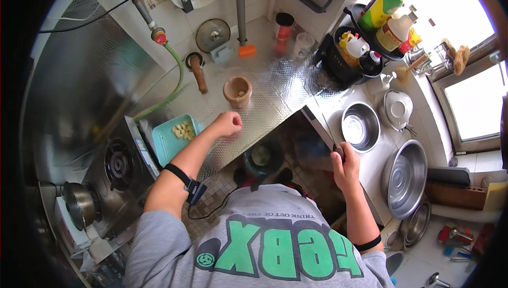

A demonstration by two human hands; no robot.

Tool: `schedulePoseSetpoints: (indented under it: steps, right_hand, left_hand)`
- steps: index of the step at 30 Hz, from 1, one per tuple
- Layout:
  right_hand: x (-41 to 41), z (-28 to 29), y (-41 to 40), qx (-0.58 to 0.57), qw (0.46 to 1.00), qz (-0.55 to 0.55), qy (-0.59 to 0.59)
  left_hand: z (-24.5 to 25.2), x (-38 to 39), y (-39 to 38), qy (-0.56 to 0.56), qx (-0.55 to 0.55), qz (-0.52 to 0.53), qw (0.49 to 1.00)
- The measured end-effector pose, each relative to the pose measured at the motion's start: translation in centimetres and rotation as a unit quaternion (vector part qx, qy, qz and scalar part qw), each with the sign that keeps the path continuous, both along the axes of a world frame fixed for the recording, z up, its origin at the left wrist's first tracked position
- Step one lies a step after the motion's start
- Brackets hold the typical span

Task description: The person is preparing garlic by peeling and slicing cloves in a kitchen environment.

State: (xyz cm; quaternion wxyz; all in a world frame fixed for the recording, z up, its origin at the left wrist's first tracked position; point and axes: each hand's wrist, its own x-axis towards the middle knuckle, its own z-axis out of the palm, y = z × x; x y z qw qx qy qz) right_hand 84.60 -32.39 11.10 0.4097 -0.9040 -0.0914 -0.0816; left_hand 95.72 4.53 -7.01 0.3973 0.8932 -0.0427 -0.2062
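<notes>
My left hand [229, 124] is curled above the front of the foil-covered counter; whether its fingers hold anything cannot be seen. Just beyond it stands a wooden mortar [237, 93] with pale pieces inside, which look like garlic cloves. A wooden pestle [197, 74] leans behind and to the left. Beside my left forearm lies a turquoise plastic basket [168, 150] holding peeled garlic cloves [183, 129]. My right hand [346, 165] grips the dark handle of a knife [328, 128], its thin blade seen nearly edge-on and pointing away from me over the white counter's edge.
A gas stove [119, 165] is at the left. On the right counter stand a steel bowl [360, 127] and a large steel basin [404, 179]. Bottles fill a black rack [341, 60] at the back right. A bin [264, 157] stands below the counter's edge.
</notes>
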Motion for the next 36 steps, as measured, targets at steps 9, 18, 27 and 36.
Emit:
schedulePoseSetpoints:
  steps: [9, 18, 27, 36]
  right_hand:
    - [0.4, -0.3, 0.6, 0.008, 0.999, 0.035, 0.024]
    - [0.7, -0.8, 0.3, 0.013, 0.998, 0.056, 0.002]
    - [1.3, -0.9, 1.2, 0.009, 0.997, 0.075, 0.009]
    - [1.3, 0.0, 2.1, 0.0, 0.996, 0.09, 0.015]
  left_hand:
    - [1.5, -3.2, -2.4, 0.067, -0.166, 0.034, 0.983]
    - [1.6, -4.4, 11.0, -0.157, 0.032, 0.269, 0.95]
    - [-2.1, -9.7, 16.2, -0.135, 0.127, 0.253, 0.95]
    - [-2.3, -8.5, 12.0, -0.115, 0.248, 0.202, 0.94]
